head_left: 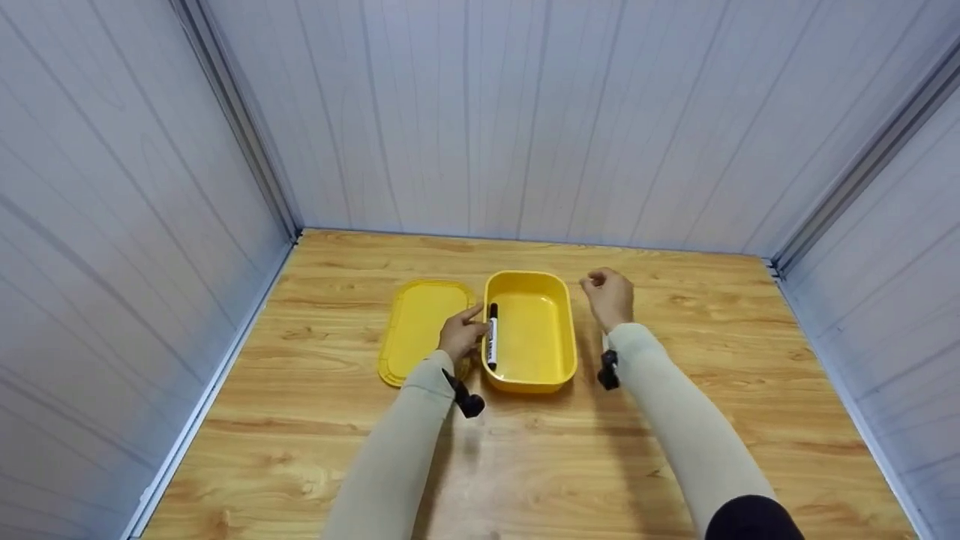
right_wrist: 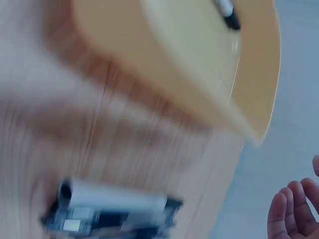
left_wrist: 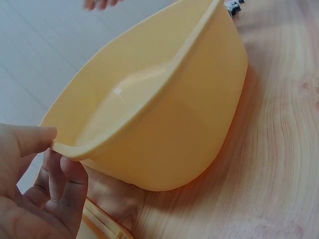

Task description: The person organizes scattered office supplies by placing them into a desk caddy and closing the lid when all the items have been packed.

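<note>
A yellow plastic box stands without its lid on the wooden table. Inside it, along the left wall, lies a white marker with black ends; its black tip shows in the right wrist view. My left hand pinches the box's left rim, thumb over the edge and fingers beneath, as the left wrist view shows. Flat on the table to the left is the yellow lid, partly behind that hand. My right hand hovers just right of the box, fingers loosely bent, with nothing seen in them.
Pale panelled walls close in the wooden table at the back and both sides. A blurred white cylinder beside dark items appears low in the right wrist view; what they are I cannot tell.
</note>
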Demonstrator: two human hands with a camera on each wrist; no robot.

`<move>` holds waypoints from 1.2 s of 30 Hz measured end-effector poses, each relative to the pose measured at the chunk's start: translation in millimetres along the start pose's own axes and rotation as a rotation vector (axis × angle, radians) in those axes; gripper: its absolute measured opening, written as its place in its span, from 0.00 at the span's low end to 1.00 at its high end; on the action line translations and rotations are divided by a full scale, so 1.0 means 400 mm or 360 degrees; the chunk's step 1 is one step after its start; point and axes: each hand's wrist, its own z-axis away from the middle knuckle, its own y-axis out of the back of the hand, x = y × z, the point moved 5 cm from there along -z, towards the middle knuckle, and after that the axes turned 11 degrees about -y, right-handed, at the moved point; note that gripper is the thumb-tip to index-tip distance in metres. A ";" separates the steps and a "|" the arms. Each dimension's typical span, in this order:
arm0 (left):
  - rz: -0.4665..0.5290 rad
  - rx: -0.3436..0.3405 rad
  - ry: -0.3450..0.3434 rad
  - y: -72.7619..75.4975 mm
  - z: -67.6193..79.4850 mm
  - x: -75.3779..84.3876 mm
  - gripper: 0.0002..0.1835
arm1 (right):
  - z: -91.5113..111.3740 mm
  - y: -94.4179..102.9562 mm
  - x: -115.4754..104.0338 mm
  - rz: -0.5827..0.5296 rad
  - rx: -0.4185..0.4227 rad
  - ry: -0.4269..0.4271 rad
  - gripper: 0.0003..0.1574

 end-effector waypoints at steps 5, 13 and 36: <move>0.0009 0.0017 -0.0012 -0.001 -0.002 -0.004 0.28 | -0.005 0.045 0.065 0.0036 0.0033 -0.0149 0.18; 0.0016 0.0017 0.0041 0.000 0.000 -0.009 0.28 | 0.019 0.024 0.163 0.0131 -0.0018 -0.0301 0.19; 0.0034 0.0025 -0.0026 -0.001 0.003 -0.003 0.29 | 0.047 -0.020 0.231 0.0265 -0.0095 -0.0295 0.18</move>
